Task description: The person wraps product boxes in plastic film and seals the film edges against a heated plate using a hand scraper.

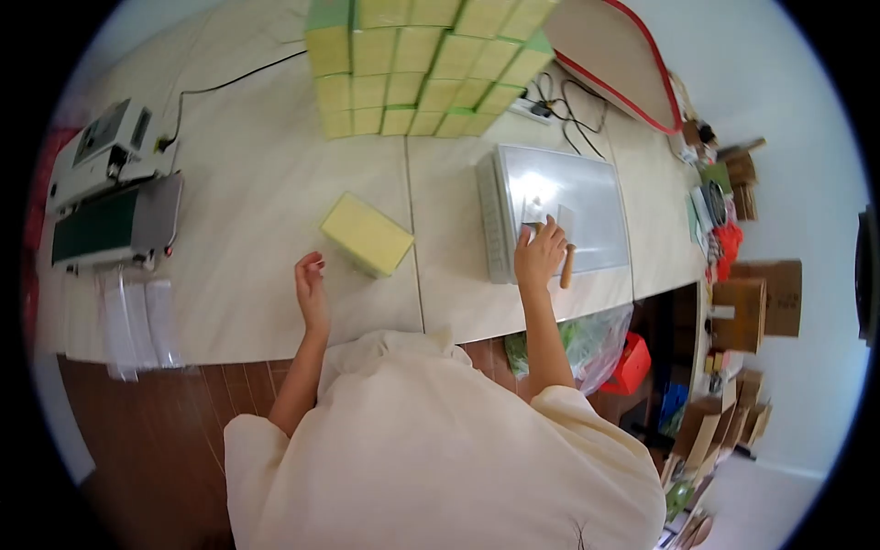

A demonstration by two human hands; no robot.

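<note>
A yellow-green box lies at an angle on the pale table, with my left hand just to its lower left. The fingers of that hand are loosely curled, and what they hold, if anything, is too small to tell. To the right stands a grey plastic bin with a shiny lid. My right hand is over the lid's left part, fingers bent around something small and dark. A wooden-handled tool lies beside that hand on the lid.
Many yellow-green boxes are stacked at the back. A white and green machine stands at the left, clear plastic sleeves by the front edge. Black cables and a red-edged board are at the back right.
</note>
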